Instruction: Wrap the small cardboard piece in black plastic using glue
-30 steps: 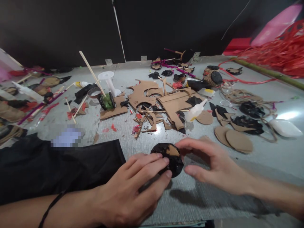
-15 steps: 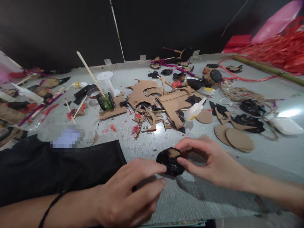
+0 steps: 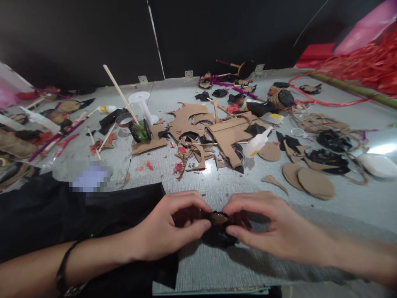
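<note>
Close to the table's front edge, a cardboard disc covered in black plastic (image 3: 219,236) is tilted between my two hands, with a bare brown patch showing near its top. My left hand (image 3: 181,225) pinches its left side between thumb and fingers. From the right, my right hand (image 3: 263,223) grips the opposite side, thumb in front and fingertips behind. The underside of the disc is hidden. Black cloth or plastic sheet (image 3: 124,207) lies under my left forearm. To the right are two overlapping cardboard discs (image 3: 316,183) and a curved cardboard scrap (image 3: 275,182).
Cut cardboard pieces (image 3: 189,118) litter the middle of the table, near a white glue bottle (image 3: 257,142). Left of them stand a green spool with a stick (image 3: 141,131) and a white spool (image 3: 143,105). Red plastic strips (image 3: 372,62) heap at the far right.
My left hand has lifted and moved its thumb and fingers onto the disc's left side. The disc has shifted slightly toward me. The curved scrap, formerly mostly hidden behind my right hand, is now exposed.
</note>
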`<state>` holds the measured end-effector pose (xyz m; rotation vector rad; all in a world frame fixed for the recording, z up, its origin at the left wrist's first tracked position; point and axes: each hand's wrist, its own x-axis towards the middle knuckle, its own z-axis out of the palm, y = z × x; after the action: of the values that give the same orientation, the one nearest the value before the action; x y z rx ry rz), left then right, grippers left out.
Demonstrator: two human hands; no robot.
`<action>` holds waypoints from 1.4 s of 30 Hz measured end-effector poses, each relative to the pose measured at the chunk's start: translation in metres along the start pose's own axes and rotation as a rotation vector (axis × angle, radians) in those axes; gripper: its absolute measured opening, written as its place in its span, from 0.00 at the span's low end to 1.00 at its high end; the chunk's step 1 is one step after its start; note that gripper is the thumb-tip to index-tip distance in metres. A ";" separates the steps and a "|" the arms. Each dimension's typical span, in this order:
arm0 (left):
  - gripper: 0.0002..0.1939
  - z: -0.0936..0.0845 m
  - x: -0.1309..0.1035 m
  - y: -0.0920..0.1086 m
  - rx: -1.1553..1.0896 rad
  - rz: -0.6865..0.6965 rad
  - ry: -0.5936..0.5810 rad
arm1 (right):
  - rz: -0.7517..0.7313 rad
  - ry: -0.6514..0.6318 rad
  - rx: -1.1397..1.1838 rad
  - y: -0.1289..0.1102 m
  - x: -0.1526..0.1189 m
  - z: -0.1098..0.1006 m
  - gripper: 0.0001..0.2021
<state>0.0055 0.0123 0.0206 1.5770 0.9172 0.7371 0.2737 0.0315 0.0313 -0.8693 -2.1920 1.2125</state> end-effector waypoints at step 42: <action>0.16 0.003 -0.005 -0.010 -0.361 -0.197 0.034 | -0.141 0.132 -0.214 0.009 -0.002 -0.004 0.19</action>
<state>0.0036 0.0076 0.0102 1.1445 0.8926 0.7435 0.2804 0.0360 0.0253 -0.8360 -2.2607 0.8421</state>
